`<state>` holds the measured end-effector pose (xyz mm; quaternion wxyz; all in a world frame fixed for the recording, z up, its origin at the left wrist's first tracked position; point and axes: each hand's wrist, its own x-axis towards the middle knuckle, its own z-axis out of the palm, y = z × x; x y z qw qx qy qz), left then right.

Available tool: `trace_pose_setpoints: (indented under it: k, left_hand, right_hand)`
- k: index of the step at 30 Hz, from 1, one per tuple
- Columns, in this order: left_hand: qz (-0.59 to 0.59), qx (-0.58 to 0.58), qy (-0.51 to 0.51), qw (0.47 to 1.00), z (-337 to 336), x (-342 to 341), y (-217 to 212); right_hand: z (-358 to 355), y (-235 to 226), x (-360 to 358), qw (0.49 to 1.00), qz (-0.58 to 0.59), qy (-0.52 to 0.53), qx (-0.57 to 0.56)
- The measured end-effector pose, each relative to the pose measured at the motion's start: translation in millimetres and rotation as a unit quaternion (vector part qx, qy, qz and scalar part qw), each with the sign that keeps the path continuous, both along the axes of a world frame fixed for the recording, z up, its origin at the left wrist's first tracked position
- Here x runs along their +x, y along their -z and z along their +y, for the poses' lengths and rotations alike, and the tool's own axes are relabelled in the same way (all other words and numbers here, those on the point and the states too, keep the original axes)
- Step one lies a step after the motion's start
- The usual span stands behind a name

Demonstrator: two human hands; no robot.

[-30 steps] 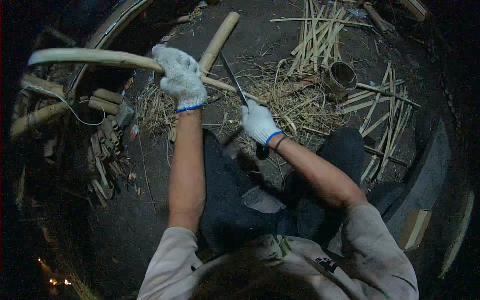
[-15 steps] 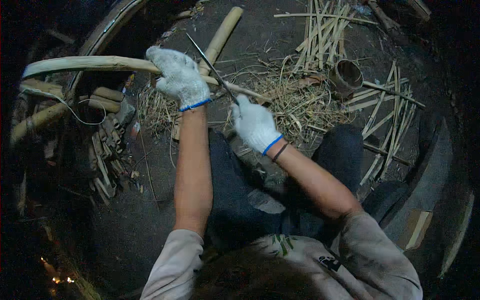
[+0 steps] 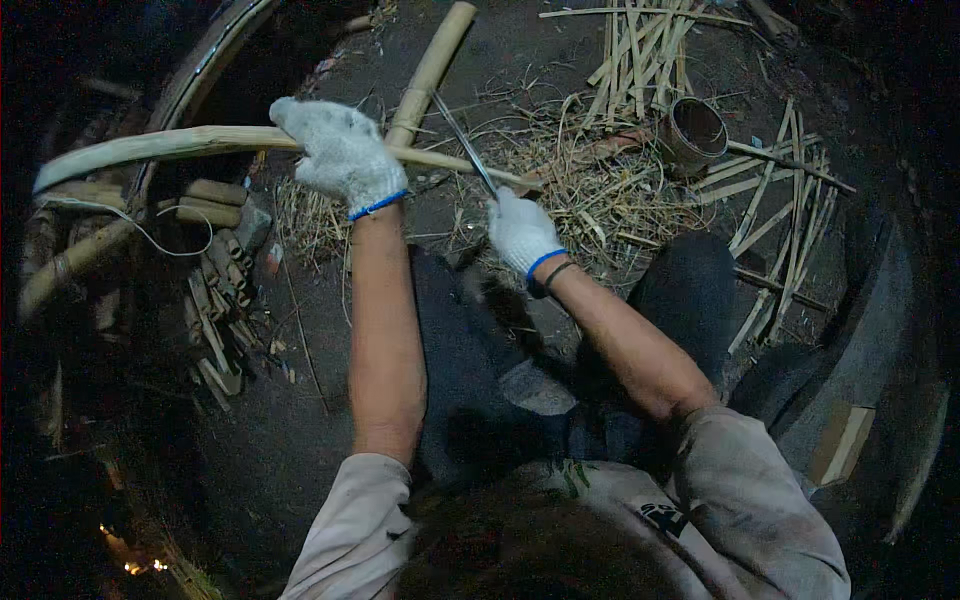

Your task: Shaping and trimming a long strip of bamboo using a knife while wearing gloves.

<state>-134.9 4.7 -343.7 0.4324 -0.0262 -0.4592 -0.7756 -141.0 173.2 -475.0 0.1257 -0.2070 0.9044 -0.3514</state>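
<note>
A long, pale bamboo strip [image 3: 190, 143] runs from the far left through my left hand [image 3: 340, 155], which wears a white knit glove with a blue cuff. Its thinner end emerges to the right of that hand. My right hand [image 3: 522, 232], gloved the same way, is closed round the handle of a knife, the handle mostly hidden in the fist. The knife's narrow blade [image 3: 465, 140] points up and left, across the strip near its thin end. A thick bamboo pole [image 3: 432, 75] lies on the ground beyond my left hand.
Shavings [image 3: 600, 205] are heaped in front of my knees. At right stand a round container [image 3: 695, 135] and a loose stack of split strips [image 3: 790, 215]; another strip pile [image 3: 640, 60] lies farther back. Cut bamboo pieces [image 3: 215, 300] sit at left. Small flames [image 3: 135, 565] glow at lower left.
My right hand and the knife have slid right along the strip toward its thin end. My left hand, still gripping the strip, has shifted slightly left.
</note>
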Motion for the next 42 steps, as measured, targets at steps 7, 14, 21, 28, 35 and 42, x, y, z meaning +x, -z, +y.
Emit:
trace_pose_setpoints:
  k: [7,14,21,28,35,42]
  left_hand:
    - [0.128,0.04,0.089,0.987,-19.5,8.9,0.9]
    - [0.091,-0.062,0.009,0.994,-22.4,5.5,13.7]
    - [-0.047,0.043,-0.143,0.988,28.2,-2.3,-13.2]
    - [0.145,-0.037,0.197,0.969,-56.8,6.4,20.6]
    - [0.01,0.022,-0.024,0.999,-27.2,-3.8,16.0]
    - [0.027,-0.021,-0.044,0.998,-0.6,-1.7,2.6]
  right_hand:
    - [-15.0,-47.1,23.6,0.983,0.144,-0.098,-0.051]
    - [-9.6,-15.8,11.1,0.983,0.138,-0.117,-0.023]
    - [5.8,24.0,-5.7,0.999,0.043,0.004,-0.021]
    - [-16.8,-65.1,33.7,0.98,0.134,-0.098,-0.113]
    - [-8.4,25.0,-11.2,0.965,0.2,-0.158,0.054]
    - [1.2,14.6,-5.4,0.999,0.039,-0.022,0.013]
